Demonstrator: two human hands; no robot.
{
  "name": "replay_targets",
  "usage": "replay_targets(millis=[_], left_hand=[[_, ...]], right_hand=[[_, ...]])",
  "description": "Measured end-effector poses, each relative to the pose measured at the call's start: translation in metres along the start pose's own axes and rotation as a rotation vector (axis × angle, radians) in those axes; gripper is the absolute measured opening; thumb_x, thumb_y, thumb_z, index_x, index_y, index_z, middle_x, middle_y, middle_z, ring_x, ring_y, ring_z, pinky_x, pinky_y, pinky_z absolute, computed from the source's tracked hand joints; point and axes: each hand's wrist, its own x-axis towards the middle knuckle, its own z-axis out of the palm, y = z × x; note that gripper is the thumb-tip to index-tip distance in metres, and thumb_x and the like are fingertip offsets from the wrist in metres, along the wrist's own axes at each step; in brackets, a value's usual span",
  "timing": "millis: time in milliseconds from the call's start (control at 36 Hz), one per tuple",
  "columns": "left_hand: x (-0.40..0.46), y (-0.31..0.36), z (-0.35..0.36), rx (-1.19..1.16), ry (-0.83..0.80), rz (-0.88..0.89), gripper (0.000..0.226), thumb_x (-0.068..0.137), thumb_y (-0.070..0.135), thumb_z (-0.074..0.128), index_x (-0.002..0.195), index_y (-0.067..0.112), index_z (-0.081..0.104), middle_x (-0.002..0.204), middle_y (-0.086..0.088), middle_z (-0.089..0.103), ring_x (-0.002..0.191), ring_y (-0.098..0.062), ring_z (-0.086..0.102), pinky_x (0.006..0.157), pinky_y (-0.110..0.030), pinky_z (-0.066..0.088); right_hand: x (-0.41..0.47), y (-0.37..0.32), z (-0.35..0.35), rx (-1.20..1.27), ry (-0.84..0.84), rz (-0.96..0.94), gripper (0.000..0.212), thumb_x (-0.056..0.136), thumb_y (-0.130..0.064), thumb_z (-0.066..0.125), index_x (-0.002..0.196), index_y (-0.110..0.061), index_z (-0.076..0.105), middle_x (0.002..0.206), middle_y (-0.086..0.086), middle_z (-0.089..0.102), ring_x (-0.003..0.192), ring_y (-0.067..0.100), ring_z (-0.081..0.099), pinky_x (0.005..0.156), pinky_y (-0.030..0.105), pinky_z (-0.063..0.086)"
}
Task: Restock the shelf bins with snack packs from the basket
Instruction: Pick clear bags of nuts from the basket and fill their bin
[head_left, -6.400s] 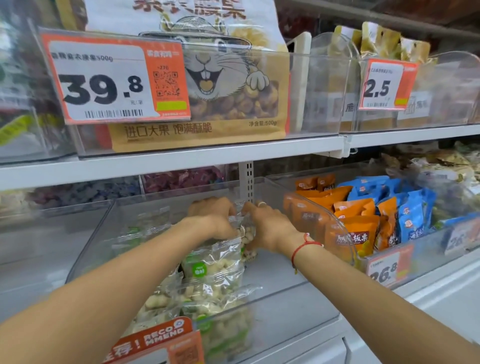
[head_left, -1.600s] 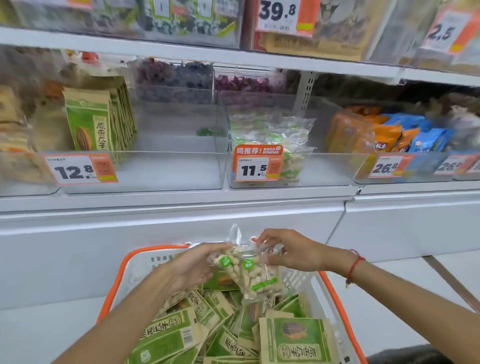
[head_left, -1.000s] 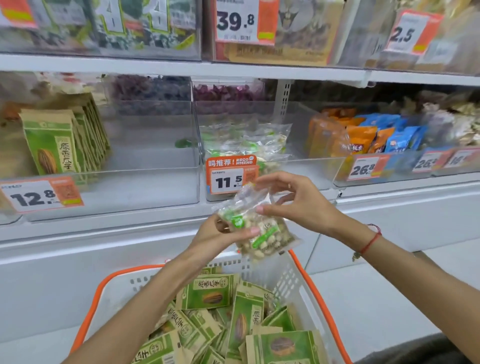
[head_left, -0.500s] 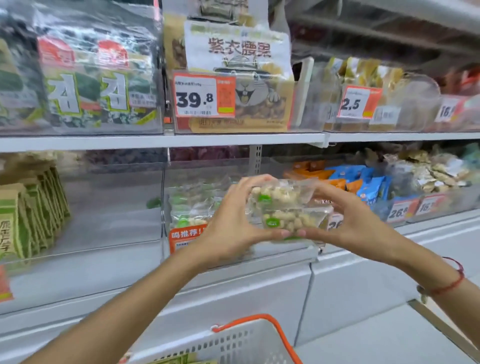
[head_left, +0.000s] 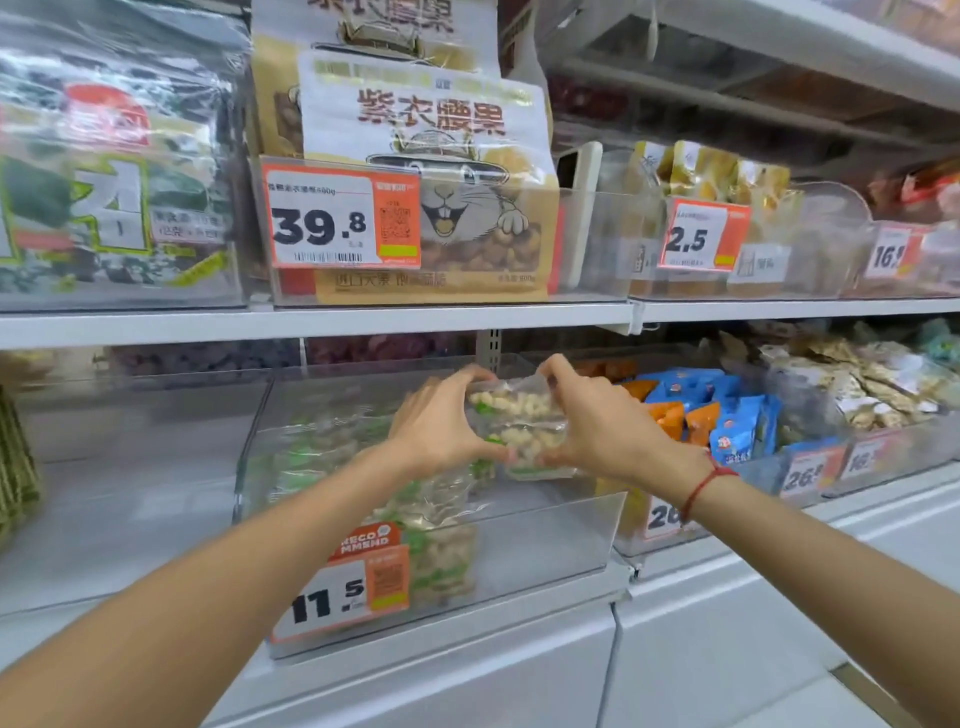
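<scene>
Your two bare forearms reach forward and converge at centre. Your left hand (head_left: 441, 426) is curled, thumb low and fingers arched over the top, gripping the left edge of the snack pack (head_left: 519, 423). Your right hand (head_left: 597, 423) mirrors it on the right edge. A red string (head_left: 704, 486) circles your right wrist.

Two hands reach over the front wall of a clear bin (head_left: 550, 540) on the lower shelf. The left hand (head_left: 441, 421) and right hand (head_left: 602, 421) hold a snack pack (head_left: 519, 421) between them, above the bin. More packs (head_left: 431, 525) lie in the bin's left half. A price tag (head_left: 337, 587) hangs on its front. To the right sits a bin of pouches (head_left: 727, 415). On the upper shelf (head_left: 363, 319), directly above, stands a large nut bag (head_left: 431, 171).
</scene>
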Motion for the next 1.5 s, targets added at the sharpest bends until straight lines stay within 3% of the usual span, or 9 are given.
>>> replay_targets(millis=[222,417,556,639,722,861,1028,1361,1500], left_hand=[[0.013,-0.017,0.012,0.220,-0.158,-0.125,0.091,0.055,0.062,0.080,0.133,0.031,0.046,0.130,0.003,0.057,0.124,-0.023,0.048,0.096,-0.036,0.042],[0.014,-0.022,0.016,0.445,-0.164,-0.097,0.098,0.056,0.068,0.075,0.139,0.031,0.039,0.139,0.001,0.044,0.128,-0.024,0.035,0.103,-0.039,0.035],[0.014,-0.018,0.013,0.434,-0.212,-0.016,0.092,0.062,0.061,0.077,0.139,0.033,0.037,0.136,0.003,0.052,0.125,-0.022,0.038,0.100,-0.036,0.034],[0.016,-0.016,0.012,0.496,-0.195,-0.001,0.087,0.063,0.064,0.074,0.137,0.033,0.041,0.130,0.002,0.057,0.124,-0.023,0.041,0.102,-0.038,0.032],[0.020,-0.015,0.013,0.546,-0.206,0.001,0.082,0.065,0.065,0.072,0.136,0.034,0.043,0.129,0.000,0.057,0.126,-0.023,0.039,0.105,-0.040,0.028],[0.021,-0.015,0.014,0.655,-0.308,0.006,0.085,0.068,0.072,0.064,0.140,0.031,0.043,0.140,-0.001,0.045,0.132,-0.024,0.030,0.110,-0.042,0.021],[0.017,-0.019,0.012,0.615,-0.235,0.016,0.079,0.065,0.071,0.067,0.129,0.028,0.049,0.124,0.000,0.058,0.120,-0.022,0.042,0.100,-0.038,0.029],[0.015,-0.023,0.003,0.704,-0.174,0.085,0.067,0.069,0.078,0.056,0.114,0.028,0.065,0.117,-0.001,0.062,0.119,-0.019,0.045,0.108,-0.039,0.027],[0.012,-0.028,0.005,0.668,-0.163,0.093,0.064,0.071,0.077,0.055,0.114,0.030,0.063,0.119,0.003,0.063,0.118,-0.018,0.046,0.108,-0.040,0.026]], right_hand=[[0.032,-0.001,0.036,0.061,-0.292,0.038,0.078,0.060,-0.031,0.089,0.121,-0.013,0.043,0.099,0.002,0.049,0.088,0.019,0.046,0.062,0.027,0.037],[0.044,0.005,0.056,0.288,-0.428,0.125,0.080,0.063,-0.029,0.088,0.127,-0.012,0.042,0.110,0.001,0.052,0.110,0.023,0.053,0.083,0.029,0.045],[0.040,0.005,0.062,0.222,-0.415,0.159,0.100,0.062,-0.034,0.088,0.139,-0.007,0.031,0.129,0.009,0.050,0.117,0.027,0.050,0.093,0.034,0.047],[0.032,0.003,0.057,0.080,-0.224,0.038,0.119,0.057,-0.038,0.089,0.148,-0.017,0.014,0.140,0.010,0.035,0.127,0.029,0.040,0.101,0.045,0.041],[0.028,0.000,0.055,-0.169,-0.108,-0.183,0.102,0.065,-0.043,0.083,0.144,-0.017,0.024,0.134,0.007,0.041,0.120,0.026,0.042,0.098,0.039,0.040],[0.036,-0.005,0.060,-0.307,-0.183,-0.240,0.079,0.073,-0.046,0.076,0.138,-0.015,0.041,0.130,0.007,0.052,0.121,0.025,0.045,0.100,0.039,0.036],[0.049,-0.011,0.056,-0.230,-0.281,-0.198,0.077,0.069,-0.042,0.081,0.132,-0.015,0.046,0.124,0.007,0.060,0.112,0.027,0.057,0.089,0.037,0.046],[0.044,-0.014,0.045,-0.350,-0.240,-0.361,0.079,0.074,-0.042,0.076,0.139,-0.019,0.037,0.137,0.004,0.044,0.124,0.024,0.043,0.098,0.037,0.038],[0.041,-0.007,0.046,-0.269,-0.187,-0.353,0.045,0.082,-0.040,0.069,0.121,-0.023,0.054,0.118,0.002,0.056,0.110,0.023,0.053,0.077,0.031,0.039]])
